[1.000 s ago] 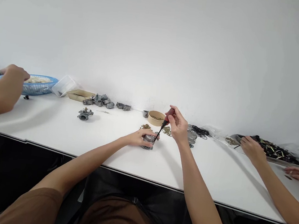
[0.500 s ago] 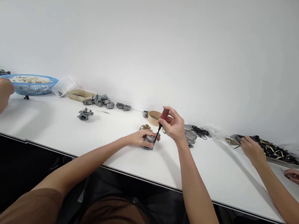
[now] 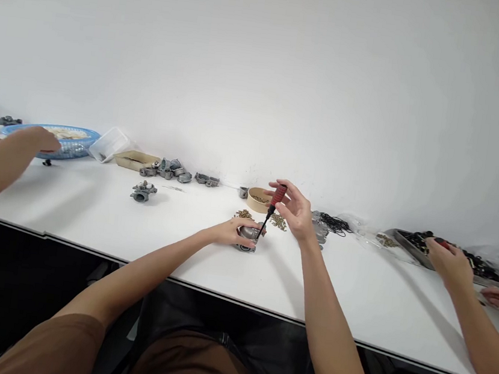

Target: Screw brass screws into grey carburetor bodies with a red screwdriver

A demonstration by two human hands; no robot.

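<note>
My left hand [image 3: 228,232] is closed around a grey metal carburetor [image 3: 249,234], pressing it against the white table. In my right hand [image 3: 296,212] is a screwdriver [image 3: 278,195] with a red handle and black shaft. The thumb rests on the handle, while some fingers are lifted or spread behind it. The screwdriver leans slightly to the right, its tip down at the carburetor's right side. Whether the tip sits in a screw is too small to tell. Small brass-coloured screws [image 3: 278,221] lie in piles just behind the carburetor.
Behind stands a round tan container [image 3: 257,200] of small screws. Another carburetor [image 3: 143,191] is at left, near grey metal parts [image 3: 173,169], a tan tray [image 3: 137,160] and a blue basket [image 3: 70,148]. Black rings [image 3: 335,223] lie right. Co-workers' hands reach in at both sides.
The screwdriver has tilted a little to the right, and my right-hand fingers have loosened and spread. My left hand stays on the carburetor. Co-workers' hands on both sides have moved right.
</note>
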